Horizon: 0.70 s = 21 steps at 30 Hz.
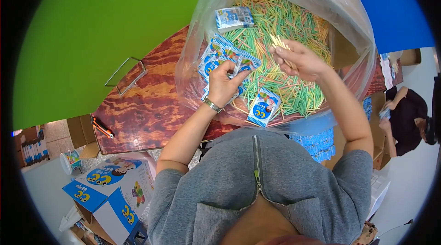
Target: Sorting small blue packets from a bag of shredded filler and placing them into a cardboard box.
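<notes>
Orange-handled cutter [102, 127], printed cartons [108, 187], wire handle [125, 76]

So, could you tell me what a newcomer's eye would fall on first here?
A big clear plastic bag of green, yellow and orange sticks fills the top centre. The right hand pinches a few sticks above it, and the left hand holds blue and white packets. A bright green sheet covers the upper left.

Left hand [225, 84] hides part of the packets [225, 59].

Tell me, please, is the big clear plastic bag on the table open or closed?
Open: the plastic bag gapes wide, both hands reach inside, and coloured sticks show uncovered.
</notes>
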Motion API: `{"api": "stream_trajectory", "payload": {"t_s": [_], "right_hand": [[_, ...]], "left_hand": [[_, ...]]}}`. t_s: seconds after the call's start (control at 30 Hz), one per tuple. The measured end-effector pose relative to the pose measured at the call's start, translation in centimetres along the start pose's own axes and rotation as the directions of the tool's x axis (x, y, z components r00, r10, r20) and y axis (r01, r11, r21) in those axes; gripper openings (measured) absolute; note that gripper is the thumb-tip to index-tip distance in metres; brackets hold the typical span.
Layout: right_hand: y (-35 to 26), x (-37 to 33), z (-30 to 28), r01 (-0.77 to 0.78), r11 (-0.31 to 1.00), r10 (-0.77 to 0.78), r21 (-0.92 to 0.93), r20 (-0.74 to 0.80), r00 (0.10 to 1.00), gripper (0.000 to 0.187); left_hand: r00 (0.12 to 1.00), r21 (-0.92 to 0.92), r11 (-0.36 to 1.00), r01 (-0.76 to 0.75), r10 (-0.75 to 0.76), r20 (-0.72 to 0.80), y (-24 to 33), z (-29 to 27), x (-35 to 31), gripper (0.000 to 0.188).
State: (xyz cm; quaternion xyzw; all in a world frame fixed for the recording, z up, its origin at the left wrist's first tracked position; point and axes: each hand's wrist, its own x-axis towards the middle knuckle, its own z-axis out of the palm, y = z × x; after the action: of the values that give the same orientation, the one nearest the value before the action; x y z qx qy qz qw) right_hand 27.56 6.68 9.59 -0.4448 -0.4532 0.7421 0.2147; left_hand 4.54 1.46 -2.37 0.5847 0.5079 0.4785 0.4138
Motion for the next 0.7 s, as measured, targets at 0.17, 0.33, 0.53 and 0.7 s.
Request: {"api": "stream_trajectory", "payload": {"t_s": [0.17, 0.33, 0.53, 0.7], "right_hand": [[-5.7, -1.1, 2.0, 0.208, 0.461, -0.067, -0.863, 0.200, 0.977, 0.032], [-7.2, -0.9, 4.0, 0.216, 0.368, -0.009, -0.904, 0.229, 0.973, 0.046], [-7.3, -0.3, 4.5, 0.176, 0.331, 0.068, -0.927, 0.210, 0.975, 0.054], [-8.6, -0.1, 5.4, 0.098, 0.268, 0.186, -0.959, 0.151, 0.971, 0.057]], "left_hand": [[0.992, 0.140, 0.986, -0.086, 0.098, -0.080, 2.2, -0.2, 0.1, 0.027], [0.959, 0.214, 0.949, -0.230, 0.259, -0.116, 2.3, -0.2, 0.1, 0.027], [0.942, 0.245, 0.930, -0.276, 0.312, -0.122, 2.7, -0.3, 0.1, 0.026], [0.932, 0.276, 0.911, -0.308, 0.347, -0.108, 3.0, -0.5, 0.0, 0.026]]}}
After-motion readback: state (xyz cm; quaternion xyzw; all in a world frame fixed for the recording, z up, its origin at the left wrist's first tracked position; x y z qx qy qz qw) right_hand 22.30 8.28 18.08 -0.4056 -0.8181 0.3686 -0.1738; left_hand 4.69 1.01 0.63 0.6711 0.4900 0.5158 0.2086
